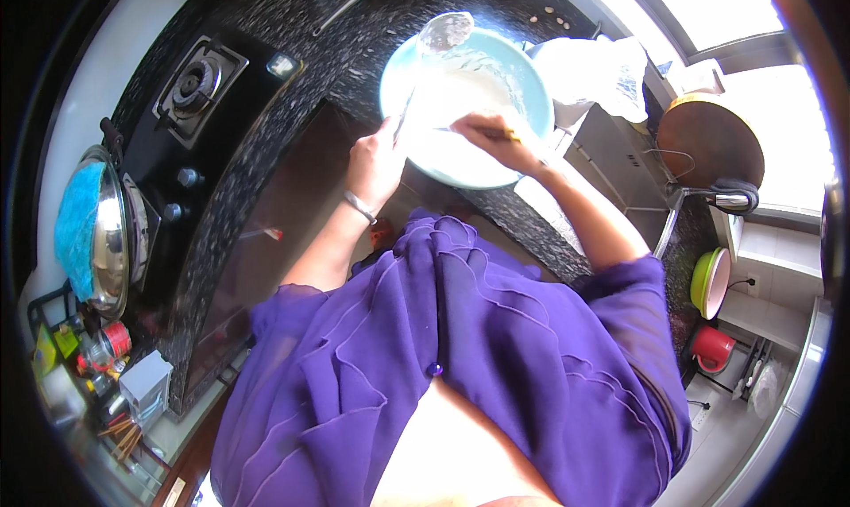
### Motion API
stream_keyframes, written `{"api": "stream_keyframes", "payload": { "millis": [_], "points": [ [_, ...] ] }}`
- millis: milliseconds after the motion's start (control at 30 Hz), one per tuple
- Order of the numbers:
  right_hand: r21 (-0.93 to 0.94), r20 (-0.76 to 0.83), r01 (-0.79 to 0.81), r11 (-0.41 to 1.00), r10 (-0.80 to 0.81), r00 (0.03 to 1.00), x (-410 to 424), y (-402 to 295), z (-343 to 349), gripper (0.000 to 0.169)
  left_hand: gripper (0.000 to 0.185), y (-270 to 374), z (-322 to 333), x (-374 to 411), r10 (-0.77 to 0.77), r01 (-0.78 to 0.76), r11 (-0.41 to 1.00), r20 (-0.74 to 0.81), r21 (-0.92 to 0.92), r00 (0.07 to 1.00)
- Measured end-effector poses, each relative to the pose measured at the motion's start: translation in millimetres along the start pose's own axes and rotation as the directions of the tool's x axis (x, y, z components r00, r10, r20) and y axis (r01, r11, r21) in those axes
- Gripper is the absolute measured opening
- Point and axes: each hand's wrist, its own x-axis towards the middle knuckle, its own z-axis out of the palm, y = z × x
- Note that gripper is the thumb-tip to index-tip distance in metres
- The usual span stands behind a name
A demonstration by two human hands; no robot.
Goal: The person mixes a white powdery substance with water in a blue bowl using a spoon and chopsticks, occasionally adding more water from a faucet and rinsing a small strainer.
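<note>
A pale blue basin (543,118) stands on the counter before me, with a white floury or doughy substance (475,85) inside and smeared up its wall. My left hand (377,165), a bracelet at its wrist, grips the handle of a metal ladle (446,32). The ladle's bowl rests over the far rim and carries white residue. Over the near part of the basin, my right hand (495,136) is closed around a slim utensil, whose thin end points left towards the ladle handle. Glare washes out much of the basin, so the utensil's kind is unclear.
A gas stove (196,85) lies to the left, with a lidded pan (109,241) and blue cloth (80,228) on it. Right of the basin are a white plastic bag (591,75), a sink (611,151), a faucet (727,198) and a round wooden board (710,142).
</note>
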Motion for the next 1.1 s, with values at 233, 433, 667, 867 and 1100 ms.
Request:
{"api": "stream_keyframes", "payload": {
  "millis": [233, 433, 667, 867, 1100],
  "points": [
    [-0.077, -0.136, -0.183, 0.98, 0.171, 0.976, -33.1, 26.3, -57.7, 0.015, 0.026, 1.3, -0.2, -0.3, 0.008, -0.008, 1.0, -0.013, 0.004, 1.0],
    [-0.073, 0.163, -0.019, 0.997, 0.03, 0.986, -20.9, -20.0, -34.8, 0.014, 0.027, -2.4, -3.3, -1.3, 0.012, -0.012, 0.999, -0.001, 0.038, 1.0],
    [-0.289, -0.207, -0.021, 0.957, -0.041, 0.977, -32.4, 37.9, -37.6, 0.017, 0.028, 2.2, -1.0, 0.3, 0.018, -0.019, 1.0, 0.016, 0.021, 1.0],
    [-0.127, 0.141, 0.02, 0.992, -0.002, 0.99, -34.1, -25.3, -34.4, 0.02, 0.027, -3.4, -4.9, 0.1, 0.026, -0.026, 0.999, 0.002, 0.034, 1.0],
    [0.456, -0.215, -0.275, 0.846, 0.405, 0.889, -43.8, 23.4, -62.8, 0.023, 0.026, 9.1, -21.4, 1.0, 0.065, -0.072, 0.997, 0.148, 0.042, 0.987]
  ]
}}
